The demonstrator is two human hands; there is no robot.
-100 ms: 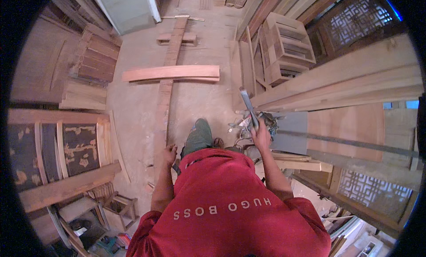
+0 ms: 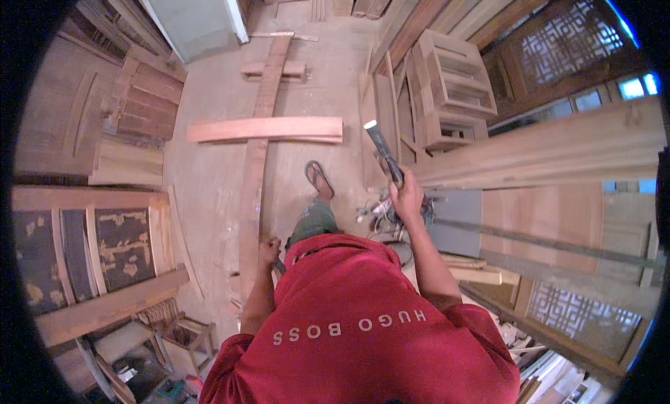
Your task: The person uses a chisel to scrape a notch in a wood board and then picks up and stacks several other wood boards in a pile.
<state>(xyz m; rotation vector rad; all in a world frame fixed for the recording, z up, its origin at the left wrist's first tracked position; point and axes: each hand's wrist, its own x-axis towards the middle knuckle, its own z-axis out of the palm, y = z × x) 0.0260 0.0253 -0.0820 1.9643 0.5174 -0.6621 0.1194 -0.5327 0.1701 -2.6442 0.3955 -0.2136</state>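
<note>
My right hand (image 2: pixel 406 195) is closed round a long dark tool (image 2: pixel 384 153) with a flat, pale, shiny end, held out to the right of my body. My left hand (image 2: pixel 270 252) is low at my left hip, its fingers curled on a dark object I cannot make out, which is mostly hidden. My sandalled foot (image 2: pixel 319 178) is on the floor ahead. Beyond it, pinkish boards (image 2: pixel 293 128) lie crosswise on a long plank (image 2: pixel 257 177), whose far part crosses a short wooden piece (image 2: pixel 251 72).
Wooden panels (image 2: pixel 132 118) and a padless dark-panelled frame (image 2: pixel 118 243) stand along the left. On the right are stacked wooden box frames (image 2: pixel 453 69), long boards (image 2: pixel 530 146), lattice panels (image 2: pixel 565 34) and a clutter of tools (image 2: pixel 391 212) on the floor. A pale panel (image 2: pixel 188 17) leans at the back.
My foot has stepped forward into view. My right hand and the tool have risen slightly in the picture and shifted left. The boards appear lower in the frame.
</note>
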